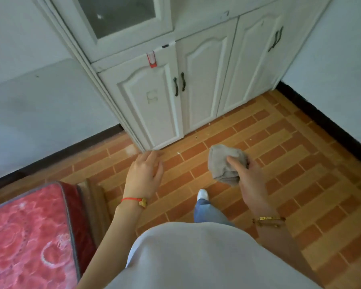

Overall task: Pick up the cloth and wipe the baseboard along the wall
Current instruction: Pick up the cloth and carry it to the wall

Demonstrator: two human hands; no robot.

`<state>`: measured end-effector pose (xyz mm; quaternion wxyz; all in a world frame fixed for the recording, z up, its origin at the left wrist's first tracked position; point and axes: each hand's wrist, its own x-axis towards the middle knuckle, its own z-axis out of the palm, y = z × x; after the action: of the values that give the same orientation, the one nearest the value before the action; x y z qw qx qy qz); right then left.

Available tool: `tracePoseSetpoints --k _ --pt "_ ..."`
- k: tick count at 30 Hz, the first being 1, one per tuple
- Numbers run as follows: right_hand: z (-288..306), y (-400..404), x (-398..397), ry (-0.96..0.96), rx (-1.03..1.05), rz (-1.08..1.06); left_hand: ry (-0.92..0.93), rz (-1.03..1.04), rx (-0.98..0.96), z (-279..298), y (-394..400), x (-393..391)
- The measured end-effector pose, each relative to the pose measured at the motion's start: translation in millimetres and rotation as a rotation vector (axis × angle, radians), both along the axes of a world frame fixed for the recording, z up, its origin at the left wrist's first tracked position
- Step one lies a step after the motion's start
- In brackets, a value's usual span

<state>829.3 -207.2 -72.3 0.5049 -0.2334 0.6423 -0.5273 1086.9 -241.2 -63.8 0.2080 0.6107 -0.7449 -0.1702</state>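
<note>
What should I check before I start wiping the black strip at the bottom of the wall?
1. Cloth picked up: ok, the right hand grips it, bunched.
2. Left hand free: ok, open, holding nothing.
3. Baseboard in sight: ok, dark strips run along both walls.
4. Cloth touching the baseboard: not ok, it is held above the tiled floor.
5. Path to the right strip: ok, bare tiles.
6. Cloth damp or dry: cannot tell.
</note>
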Motion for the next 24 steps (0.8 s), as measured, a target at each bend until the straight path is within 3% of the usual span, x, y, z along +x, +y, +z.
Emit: tracePoseSetpoints --k 11,24 --pt "15.8 -133.7 -133.4 0.014 -0.033 -0.182 0.069 -0.203 -0.002 9.3 -179.2 -133.2" --pt "-26.5 -267.2 -262.5 0.001 0.020 -0.478 0.065 -0.458 0.039 -20.1 -382.4 -301.6"
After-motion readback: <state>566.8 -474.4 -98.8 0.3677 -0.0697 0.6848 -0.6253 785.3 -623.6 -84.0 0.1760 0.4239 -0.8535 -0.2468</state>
